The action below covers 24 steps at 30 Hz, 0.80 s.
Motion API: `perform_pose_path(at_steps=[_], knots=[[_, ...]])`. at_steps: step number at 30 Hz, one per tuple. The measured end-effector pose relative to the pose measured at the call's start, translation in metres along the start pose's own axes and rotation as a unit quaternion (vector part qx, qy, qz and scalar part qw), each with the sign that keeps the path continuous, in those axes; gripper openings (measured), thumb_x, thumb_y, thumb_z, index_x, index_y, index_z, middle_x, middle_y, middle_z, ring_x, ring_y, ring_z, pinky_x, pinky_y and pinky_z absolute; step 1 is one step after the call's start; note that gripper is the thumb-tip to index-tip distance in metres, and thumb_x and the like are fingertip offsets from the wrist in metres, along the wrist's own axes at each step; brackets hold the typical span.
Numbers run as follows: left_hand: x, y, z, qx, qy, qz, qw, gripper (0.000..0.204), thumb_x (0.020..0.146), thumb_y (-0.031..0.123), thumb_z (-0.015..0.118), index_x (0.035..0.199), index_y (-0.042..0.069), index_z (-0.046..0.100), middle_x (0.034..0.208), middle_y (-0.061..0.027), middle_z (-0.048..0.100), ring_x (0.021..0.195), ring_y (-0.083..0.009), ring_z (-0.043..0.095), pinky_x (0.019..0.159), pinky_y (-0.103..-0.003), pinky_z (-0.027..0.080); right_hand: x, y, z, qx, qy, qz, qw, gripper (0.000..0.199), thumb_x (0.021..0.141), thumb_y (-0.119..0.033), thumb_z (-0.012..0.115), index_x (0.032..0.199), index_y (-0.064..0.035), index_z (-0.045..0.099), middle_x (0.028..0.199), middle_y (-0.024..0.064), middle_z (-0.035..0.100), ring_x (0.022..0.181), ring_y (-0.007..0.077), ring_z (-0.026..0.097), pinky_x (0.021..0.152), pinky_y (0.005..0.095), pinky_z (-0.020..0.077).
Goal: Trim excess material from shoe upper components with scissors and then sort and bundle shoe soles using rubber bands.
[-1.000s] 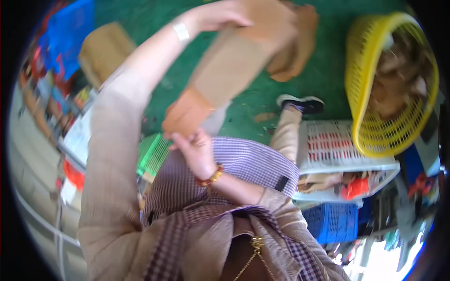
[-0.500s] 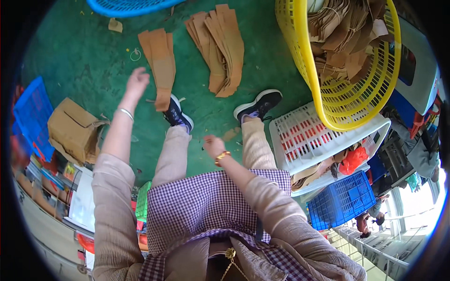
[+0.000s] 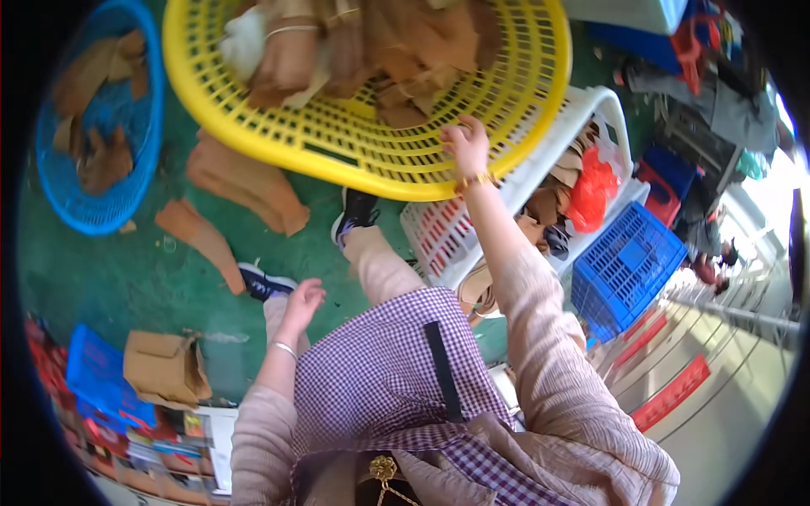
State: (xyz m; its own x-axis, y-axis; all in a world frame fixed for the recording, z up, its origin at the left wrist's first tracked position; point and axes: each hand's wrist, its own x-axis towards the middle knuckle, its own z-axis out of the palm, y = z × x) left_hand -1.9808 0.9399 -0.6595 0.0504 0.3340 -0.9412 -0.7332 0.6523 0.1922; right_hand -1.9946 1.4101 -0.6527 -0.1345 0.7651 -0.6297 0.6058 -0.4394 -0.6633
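My right hand (image 3: 467,148) reaches over the near right part of a big yellow plastic basket (image 3: 278,162), its fingers loosely bent and apart with nothing seen in them. Inside that basket lie bundles of flat brown cut pieces (image 3: 422,46), some tied with a pale band, and something white at the left. My left hand (image 3: 304,305) hovers by my left shoe, fingers apart and empty. On the green floor, a stack of brown pieces (image 3: 245,181) lies partly behind the basket's rim, and a narrower stack (image 3: 202,240) reaches my left shoe (image 3: 266,282).
A round blue basket (image 3: 110,202) with brown pieces stands at the far left. Right of my legs are a white crate (image 3: 434,240), a red plastic bag (image 3: 593,190) and a blue crate (image 3: 629,270). A cardboard box (image 3: 164,367) sits at the left.
The view has swung right, so the yellow basket now fills the top middle. My right hand has gone from near my knees to the basket; my left hand has drawn back from the floor stack.
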Motion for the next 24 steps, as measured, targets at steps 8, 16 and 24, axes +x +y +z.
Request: perform_pose_path(at_steps=[8, 16, 24], knots=[[-0.064, 0.064, 0.074, 0.058, -0.025, -0.038, 0.997, 0.035, 0.091, 0.001, 0.051, 0.125, 0.003, 0.055, 0.106, -0.0122, 0.067, 0.092, -0.0189, 0.063, 0.085, -0.026, 0.049, 0.105, 0.066, 0.062, -0.099, 0.099, 0.084, 0.987, 0.094, 0.067, -0.037, 0.08, 0.137, 0.0092, 0.036, 0.115, 0.0272, 0.059, 0.099, 0.035, 0.062, 0.084, 0.0385, 0.0512], [-0.094, 0.083, 0.099, 0.071, -0.022, -0.034, 0.997, 0.034, 0.091, 0.0, 0.05, 0.124, 0.0, 0.055, 0.107, -0.0124, 0.067, 0.095, -0.0195, 0.063, 0.087, -0.025, 0.047, 0.147, 0.053, 0.068, -0.086, 0.096, 0.075, 0.989, 0.093, 0.066, -0.042, 0.075, 0.134, 0.0081, 0.035, 0.115, 0.0275, 0.059, 0.096, 0.0388, 0.062, 0.088, 0.0416, 0.048], [-0.114, 0.094, 0.104, 0.006, -0.058, -0.024, 0.998, 0.035, 0.092, 0.004, 0.054, 0.126, 0.0, 0.054, 0.112, -0.0127, 0.066, 0.104, -0.0204, 0.062, 0.093, -0.027, 0.047, 0.008, -0.064, -0.129, 0.366, -0.301, 0.387, 0.791, 0.063, 0.083, -0.018, 0.051, 0.138, 0.0087, 0.037, 0.135, 0.025, 0.048, 0.116, 0.032, 0.055, 0.092, 0.0413, 0.0488]])
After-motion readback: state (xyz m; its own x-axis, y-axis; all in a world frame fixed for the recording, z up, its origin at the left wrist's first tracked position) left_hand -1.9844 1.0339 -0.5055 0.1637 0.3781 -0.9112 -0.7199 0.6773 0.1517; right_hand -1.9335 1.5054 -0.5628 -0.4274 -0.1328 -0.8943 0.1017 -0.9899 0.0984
